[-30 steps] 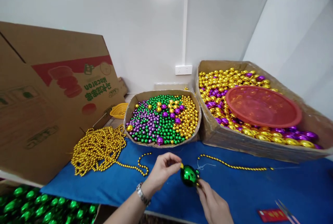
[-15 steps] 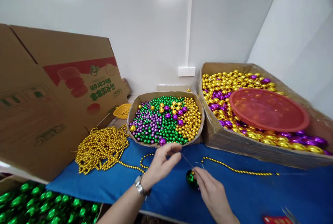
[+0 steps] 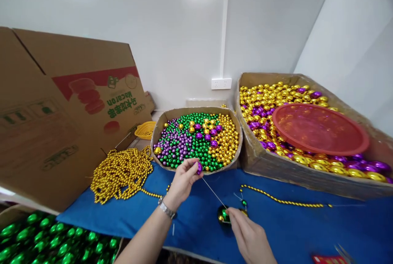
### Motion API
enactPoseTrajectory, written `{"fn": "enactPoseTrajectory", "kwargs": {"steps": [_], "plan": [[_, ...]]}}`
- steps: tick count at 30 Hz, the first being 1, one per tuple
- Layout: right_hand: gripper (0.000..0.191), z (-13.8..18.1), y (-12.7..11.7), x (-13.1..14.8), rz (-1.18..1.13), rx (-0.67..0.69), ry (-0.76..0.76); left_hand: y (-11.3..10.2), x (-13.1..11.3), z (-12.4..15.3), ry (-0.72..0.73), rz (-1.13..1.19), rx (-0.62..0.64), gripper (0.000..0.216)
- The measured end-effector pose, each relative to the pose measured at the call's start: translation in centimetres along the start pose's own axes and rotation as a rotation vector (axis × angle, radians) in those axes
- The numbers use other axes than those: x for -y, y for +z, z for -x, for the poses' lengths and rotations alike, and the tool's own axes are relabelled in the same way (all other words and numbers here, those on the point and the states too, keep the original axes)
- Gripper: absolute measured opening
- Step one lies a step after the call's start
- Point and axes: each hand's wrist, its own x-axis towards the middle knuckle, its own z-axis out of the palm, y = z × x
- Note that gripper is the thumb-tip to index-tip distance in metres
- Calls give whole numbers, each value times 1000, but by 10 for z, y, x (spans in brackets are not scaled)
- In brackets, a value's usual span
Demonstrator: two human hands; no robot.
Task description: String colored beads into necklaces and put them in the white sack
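My left hand point(image 3: 183, 181), with a metal watch on its wrist, pinches a shiny purple bead point(image 3: 199, 168) at the front rim of the bead box point(image 3: 196, 110). From that bead a thin, straight strand of thread point(image 3: 214, 192) slants down to my right hand point(image 3: 250, 231), whose fingertips are closed on it. A large green ball point(image 3: 223, 214) hangs or lies just left of those fingers. Beyond them a small green bead point(image 3: 244, 202) sits near the end of a gold bead string point(image 3: 282, 201). Whether the strand is partly a needle, I cannot tell.
A heap of gold bead strings point(image 3: 121, 174) lies left on the blue cloth point(image 3: 196, 231). A big carton point(image 3: 251, 149) of gold and purple balls with a red basin point(image 3: 319, 129) stands right. Green balls point(image 3: 55, 239) fill a box at lower left; scissors point(image 3: 344, 251) lie lower right.
My left hand has moved slightly left and up and now pinches a purple bead at the box rim. The small green bead has come into view beside my right hand.
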Motion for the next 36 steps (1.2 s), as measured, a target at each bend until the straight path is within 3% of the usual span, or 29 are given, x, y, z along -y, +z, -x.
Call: {"fn": "enactPoseTrajectory", "kwargs": {"steps": [3, 7, 14, 20, 25, 28, 32, 36], "plan": [[29, 0, -2, 0, 19, -14, -23, 7, -1, 11, -92, 276, 13, 32], [30, -1, -5, 3, 43, -24, -51, 11, -2, 16, -81, 349, -4, 32], [31, 2, -2, -2, 58, -14, -56, 18, -2, 23, -56, 288, -25, 30], [32, 2, 0, -2, 59, 8, -26, 28, 10, 35, 83, 86, -32, 34], [30, 0, -2, -2, 5, 33, -4, 32, 13, 42, -30, 232, 11, 41], [32, 2, -1, -3, 46, -37, -44, 32, 13, 43, -6, 217, 2, 43], [33, 3, -1, -3, 9, 28, -18, 31, 16, 42, -59, 256, 18, 39], [35, 2, -1, -3, 36, -5, -49, 32, 23, 46, 15, 167, -3, 45]]}}
